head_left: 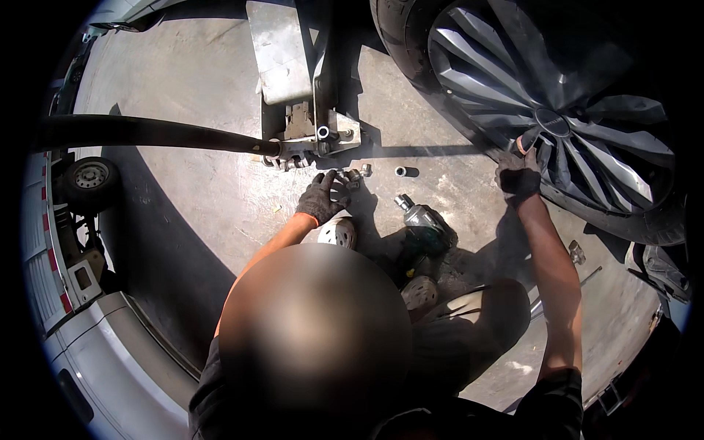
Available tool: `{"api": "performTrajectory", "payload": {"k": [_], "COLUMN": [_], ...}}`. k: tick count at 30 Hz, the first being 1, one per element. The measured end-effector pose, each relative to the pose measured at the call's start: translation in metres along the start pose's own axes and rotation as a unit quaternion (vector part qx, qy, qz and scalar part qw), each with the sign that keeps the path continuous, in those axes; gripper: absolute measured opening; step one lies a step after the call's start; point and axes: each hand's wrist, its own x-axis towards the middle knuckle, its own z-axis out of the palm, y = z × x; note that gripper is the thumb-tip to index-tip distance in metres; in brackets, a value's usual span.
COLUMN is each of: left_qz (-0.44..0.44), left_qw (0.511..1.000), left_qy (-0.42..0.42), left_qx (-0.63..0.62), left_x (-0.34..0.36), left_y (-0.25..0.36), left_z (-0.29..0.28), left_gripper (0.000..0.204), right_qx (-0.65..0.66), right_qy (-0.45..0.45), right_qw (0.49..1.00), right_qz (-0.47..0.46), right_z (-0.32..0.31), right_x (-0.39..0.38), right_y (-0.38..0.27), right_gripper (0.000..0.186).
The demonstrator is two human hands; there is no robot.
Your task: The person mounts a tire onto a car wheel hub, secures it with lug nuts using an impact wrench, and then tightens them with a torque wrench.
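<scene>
My gloved left hand (323, 198) reaches to small metal pieces (354, 176) beside the jack's front, its fingers apart; whether it touches them is unclear. A loose socket (401, 171) stands to their right. Up at the large alloy wheel (557, 122), my gloved right hand (518, 174) is closed around a small dark item with an orange band near the hub, too hidden to name. An impact wrench (422, 224) lies on the concrete between my hands, by my perforated shoes (337, 233). A blurred round area covers the lower middle of the view.
The floor jack (282, 59) extends away ahead, its long black handle (183, 133) crossing to the left. A vehicle with a small wheel (89, 176) borders the left side. A metal bar (590, 277) and another metal piece (576, 251) lie right of my right arm.
</scene>
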Motion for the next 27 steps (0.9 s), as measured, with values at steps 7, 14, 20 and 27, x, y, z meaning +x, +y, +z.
{"api": "performTrajectory", "payload": {"k": [7, 14, 20, 27], "left_qz": [0.23, 0.211, -0.058, -0.139], "left_qw": [0.945, 0.945, 0.513, 0.552], "left_qy": [0.179, 0.186, -0.247, -0.222], "left_qx": [0.15, -0.168, -0.82, -0.792], "left_x": [0.072, 0.12, 0.094, 0.072], "left_y": [0.011, -0.003, 0.037, 0.024], "left_z": [0.071, 0.059, 0.035, 0.029], "left_gripper": [0.044, 0.03, 0.031, 0.043], "right_qx": [-0.036, -0.747, -0.889, -0.854], "right_qy": [-0.07, -0.033, -0.048, -0.097], "right_qw": [0.994, 0.566, 0.455, 0.468], "right_qz": [-0.075, -0.348, -0.017, -0.207], "right_z": [-0.036, -0.019, 0.054, 0.119], "right_x": [0.015, -0.043, -0.001, -0.016], "right_y": [0.025, 0.115, 0.195, 0.235], "right_gripper": [0.056, 0.024, 0.035, 0.041]}}
